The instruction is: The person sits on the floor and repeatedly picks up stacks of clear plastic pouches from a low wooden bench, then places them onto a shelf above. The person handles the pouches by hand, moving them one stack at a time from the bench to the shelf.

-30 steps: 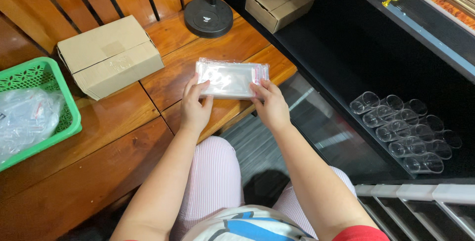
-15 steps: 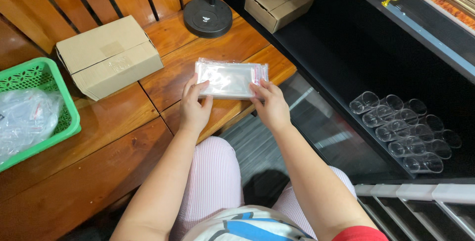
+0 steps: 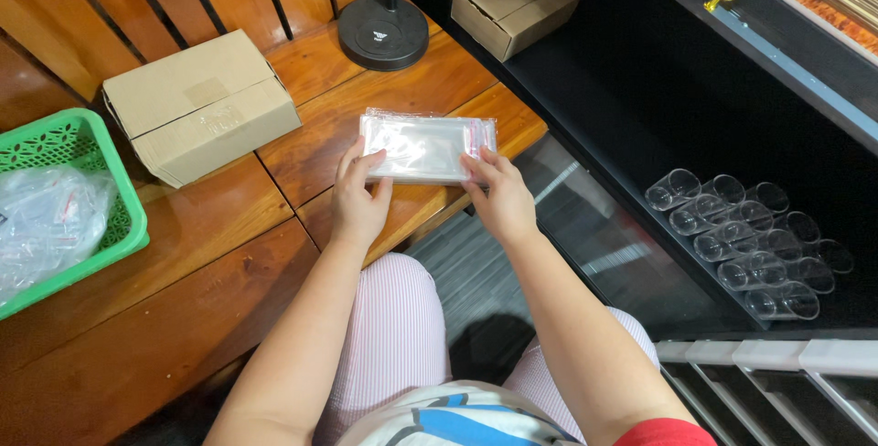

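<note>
Hands, left hand [image 3: 358,197] and right hand [image 3: 498,199], pinch a clear zip bag [image 3: 425,146] flat on the wooden bench [image 3: 229,254]; red seal strip looks not yet pressed.

We cannot make out what fills the crumpled clear bags in the green basket [image 3: 55,226], which the left edge cuts off. Our fingertips [image 3: 476,164] cover the near edge of the clear pouch [image 3: 425,146]. The lamp stand [image 3: 384,30] runs out past the top edge.

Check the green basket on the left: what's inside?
The green basket holds crumpled clear plastic bags, some with red strips. Whatever lies beneath them is covered, and the frame edge cuts off the basket's left part.
</note>
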